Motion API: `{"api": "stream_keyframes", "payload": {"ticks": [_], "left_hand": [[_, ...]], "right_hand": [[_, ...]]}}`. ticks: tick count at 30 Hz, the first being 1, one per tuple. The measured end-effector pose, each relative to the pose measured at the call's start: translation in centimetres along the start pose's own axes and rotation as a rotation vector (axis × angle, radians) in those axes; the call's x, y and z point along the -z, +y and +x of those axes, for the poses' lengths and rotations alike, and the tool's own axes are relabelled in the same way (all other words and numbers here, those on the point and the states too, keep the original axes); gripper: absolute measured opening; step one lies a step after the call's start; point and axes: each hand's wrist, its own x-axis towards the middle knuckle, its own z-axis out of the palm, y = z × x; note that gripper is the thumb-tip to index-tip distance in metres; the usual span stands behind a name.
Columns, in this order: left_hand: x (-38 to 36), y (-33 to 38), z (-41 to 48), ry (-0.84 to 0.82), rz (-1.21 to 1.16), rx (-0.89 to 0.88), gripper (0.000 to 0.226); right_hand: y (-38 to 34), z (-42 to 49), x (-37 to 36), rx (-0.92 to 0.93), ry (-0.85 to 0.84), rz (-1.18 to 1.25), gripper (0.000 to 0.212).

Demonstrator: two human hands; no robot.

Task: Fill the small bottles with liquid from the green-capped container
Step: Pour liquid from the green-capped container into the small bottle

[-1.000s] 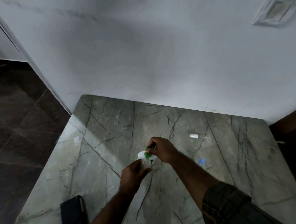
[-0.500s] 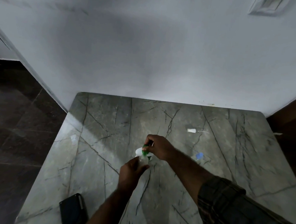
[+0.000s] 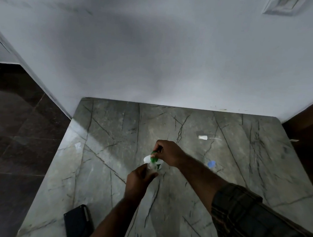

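Marble-patterned tabletop (image 3: 112,170) lay beneath both hands at its middle, where the left hand (image 3: 139,179) gripped a small clear bottle (image 3: 151,168) upright and the right hand (image 3: 168,153) clutched the green-capped container (image 3: 154,157), tilted with its green tip at the bottle's mouth. A white pump cap (image 3: 203,137) lay far right, a blue cap (image 3: 211,164) sat right of the hands, and a dark phone (image 3: 77,223) rested at the near edge.

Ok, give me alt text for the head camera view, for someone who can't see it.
Over a grey marble tabletop, a person's right hand tips a green-capped container into a small clear bottle held by the left hand. A white spray cap and a blue-capped bottle lie to the right; a dark phone sits near the front-left edge.
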Motion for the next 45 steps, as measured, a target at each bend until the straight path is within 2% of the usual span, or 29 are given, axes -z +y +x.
{"api": "stream_keyframes", "payload": {"ticks": [7, 29, 45], "left_hand": [[-0.2, -0.4, -0.2, -0.022, 0.056, -0.010, 0.041], [-0.1, -0.5, -0.5, -0.025, -0.014, 0.014, 0.034], [-0.1, -0.3, -0.2, -0.024, 0.068, -0.008, 0.041]], "right_hand": [[0.1, -0.5, -0.5, 0.006, -0.003, -0.012, 0.025], [0.1, -0.9, -0.8, 0.034, 0.041, -0.021, 0.022], [0.4, -1.1, -0.9, 0.036, 0.049, -0.020, 0.020]]}}
